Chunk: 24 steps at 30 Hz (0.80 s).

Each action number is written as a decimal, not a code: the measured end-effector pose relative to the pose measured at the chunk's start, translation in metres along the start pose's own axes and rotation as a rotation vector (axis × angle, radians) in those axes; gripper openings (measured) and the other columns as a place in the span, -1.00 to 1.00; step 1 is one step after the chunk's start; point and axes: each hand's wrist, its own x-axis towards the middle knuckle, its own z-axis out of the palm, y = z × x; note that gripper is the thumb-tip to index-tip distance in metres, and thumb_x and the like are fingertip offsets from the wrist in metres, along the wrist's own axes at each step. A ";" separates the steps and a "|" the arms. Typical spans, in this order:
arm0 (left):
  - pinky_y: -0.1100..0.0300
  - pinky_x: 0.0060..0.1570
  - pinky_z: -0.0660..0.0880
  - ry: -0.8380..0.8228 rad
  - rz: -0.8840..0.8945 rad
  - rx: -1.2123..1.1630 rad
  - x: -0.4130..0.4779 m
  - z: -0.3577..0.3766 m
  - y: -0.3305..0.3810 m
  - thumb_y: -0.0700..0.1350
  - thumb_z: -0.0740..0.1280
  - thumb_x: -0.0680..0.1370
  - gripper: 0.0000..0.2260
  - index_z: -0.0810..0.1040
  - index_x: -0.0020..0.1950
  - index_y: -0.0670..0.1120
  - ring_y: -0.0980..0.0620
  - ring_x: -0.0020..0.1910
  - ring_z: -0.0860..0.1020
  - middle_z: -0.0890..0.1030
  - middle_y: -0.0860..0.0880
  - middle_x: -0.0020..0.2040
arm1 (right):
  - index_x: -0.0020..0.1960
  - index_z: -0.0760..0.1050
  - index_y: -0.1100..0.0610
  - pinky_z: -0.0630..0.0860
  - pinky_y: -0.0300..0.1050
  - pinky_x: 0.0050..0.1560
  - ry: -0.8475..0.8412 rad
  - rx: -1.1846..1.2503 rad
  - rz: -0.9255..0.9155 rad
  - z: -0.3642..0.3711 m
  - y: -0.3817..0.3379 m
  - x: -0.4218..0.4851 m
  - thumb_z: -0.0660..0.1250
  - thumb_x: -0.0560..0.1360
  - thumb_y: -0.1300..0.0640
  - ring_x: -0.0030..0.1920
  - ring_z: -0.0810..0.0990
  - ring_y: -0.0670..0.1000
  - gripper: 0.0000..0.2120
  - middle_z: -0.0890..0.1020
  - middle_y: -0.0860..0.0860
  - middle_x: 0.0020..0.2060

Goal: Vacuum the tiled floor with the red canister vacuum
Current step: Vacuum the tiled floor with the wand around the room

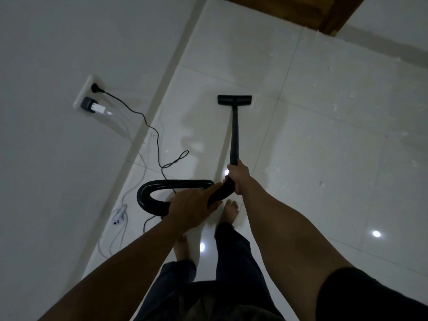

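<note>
A black vacuum wand (pixel 235 133) runs straight ahead to a flat black floor nozzle (pixel 234 100) resting on the glossy white tiled floor (pixel 324 126). My right hand (pixel 238 176) grips the wand's near end where it bends into the handle. My left hand (pixel 193 208) grips the black ribbed hose (pixel 148 189) just behind the handle; the hose loops out to the left and back under my arm. The red canister is out of view. White specks lie scattered on the tiles to the right.
A white wall (pixel 58 158) runs along the left with a socket plate (pixel 89 95) holding a black plug and a charger. A black cord (pixel 157 144) and white cables trail over the floor to a white power strip (pixel 119 215). My bare feet stand below the handle. A wooden door (pixel 301 10) stands far ahead.
</note>
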 end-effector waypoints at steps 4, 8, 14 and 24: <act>0.11 -0.26 0.61 0.029 -0.009 -0.010 0.037 0.006 0.019 0.27 0.11 0.64 -0.50 0.10 0.56 0.24 0.06 -0.30 0.62 0.66 0.04 -0.12 | 0.51 0.30 0.02 0.59 -0.03 -0.29 -0.010 -0.007 -0.001 -0.034 -0.030 0.016 0.15 0.62 0.28 -0.32 0.52 0.10 -0.52 0.56 0.20 -0.10; 0.07 -0.24 0.62 0.026 -0.043 -0.033 0.067 0.001 0.034 0.29 0.09 0.63 -0.48 0.07 0.56 0.26 0.05 -0.29 0.63 0.66 0.05 -0.14 | 0.52 0.30 0.04 0.57 -0.07 -0.36 -0.023 -0.010 -0.004 -0.051 -0.058 0.029 0.16 0.65 0.24 -0.35 0.51 0.09 -0.55 0.53 0.16 -0.15; 0.16 -0.28 0.54 0.043 -0.029 0.017 0.096 -0.020 0.046 0.27 0.14 0.64 -0.48 0.14 0.58 0.22 0.02 -0.30 0.63 0.66 0.03 -0.19 | 0.48 0.32 0.05 0.56 -0.13 -0.42 -0.061 0.045 0.002 -0.065 -0.088 0.040 0.19 0.66 0.22 -0.36 0.48 0.06 -0.60 0.49 0.13 -0.18; 0.21 -0.38 0.40 0.065 0.029 0.074 0.159 -0.053 0.038 0.28 0.14 0.64 -0.46 0.08 0.58 0.23 0.05 -0.39 0.56 0.64 0.02 -0.24 | 0.43 0.38 0.13 0.53 -0.21 -0.51 -0.068 0.132 0.021 -0.073 -0.145 0.072 0.19 0.67 0.23 -0.42 0.45 0.04 -0.66 0.44 0.11 -0.31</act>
